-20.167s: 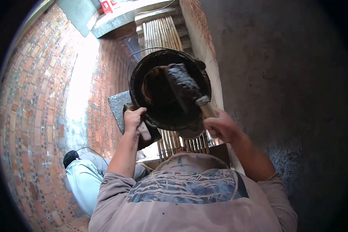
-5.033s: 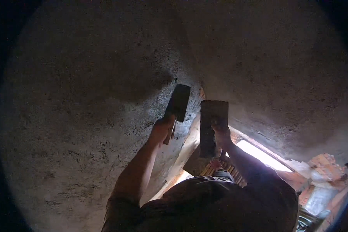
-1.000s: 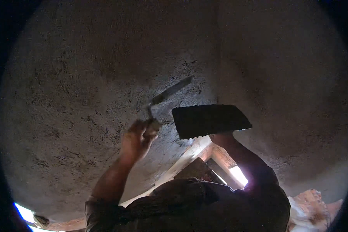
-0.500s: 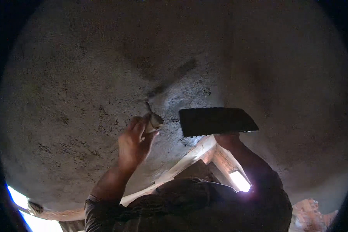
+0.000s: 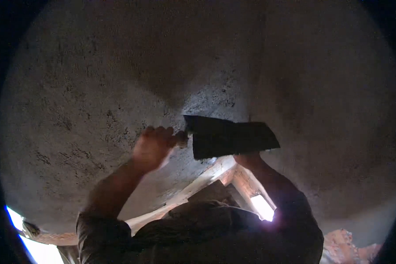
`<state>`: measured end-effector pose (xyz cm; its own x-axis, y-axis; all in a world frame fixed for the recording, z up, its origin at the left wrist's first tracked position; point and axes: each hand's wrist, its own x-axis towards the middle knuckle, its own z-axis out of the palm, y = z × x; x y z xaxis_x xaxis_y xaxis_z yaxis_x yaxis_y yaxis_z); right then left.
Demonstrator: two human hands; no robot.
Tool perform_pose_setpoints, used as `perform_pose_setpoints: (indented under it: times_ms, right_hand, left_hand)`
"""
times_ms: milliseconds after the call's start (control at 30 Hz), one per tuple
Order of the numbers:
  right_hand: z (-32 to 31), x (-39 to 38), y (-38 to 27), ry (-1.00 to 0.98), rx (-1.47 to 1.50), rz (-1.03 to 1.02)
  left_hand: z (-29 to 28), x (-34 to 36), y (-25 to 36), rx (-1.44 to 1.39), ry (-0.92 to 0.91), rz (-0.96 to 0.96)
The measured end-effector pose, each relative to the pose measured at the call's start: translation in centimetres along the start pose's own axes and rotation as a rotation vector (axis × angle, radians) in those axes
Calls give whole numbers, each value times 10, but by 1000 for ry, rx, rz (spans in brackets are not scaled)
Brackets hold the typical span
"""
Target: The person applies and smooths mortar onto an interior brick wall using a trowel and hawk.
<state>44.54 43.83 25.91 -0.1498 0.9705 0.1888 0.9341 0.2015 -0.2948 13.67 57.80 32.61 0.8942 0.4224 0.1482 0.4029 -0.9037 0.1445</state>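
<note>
My left hand is closed round the short handle of a trowel, and its dark flat blade points right. My right hand grips a dark flat rectangular board from below; its fingers are mostly hidden behind the board. The trowel blade overlaps the board's upper left part; whether they touch I cannot tell. Behind both tools spreads a grey plastered surface, with a brighter rough patch just above the blade.
Pitted marks scar the plaster at the left. A pale ledge runs along the plaster's lower edge. Bright openings show at the lower left and at the lower middle. Exposed reddish brick lies at the lower right.
The trowel has come off the plaster and turned, so its blade now shows broadside across the board. The board has shifted a little left in view.
</note>
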Motion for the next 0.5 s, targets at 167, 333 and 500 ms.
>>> perform_pose_setpoints:
  times_ms: [167, 333, 500]
  right_hand:
    - [-10, -10, -15, -66, -199, -167]
    - [-36, 33, -69, -8, 382, 81]
    - [-17, 54, -62, -548, 1399, 582]
  left_hand:
    - [-15, -40, 17, -846, 128, -732]
    - [60, -101, 57, -1056, 197, -262]
    - [15, -85, 93, -1908, -536, -1243]
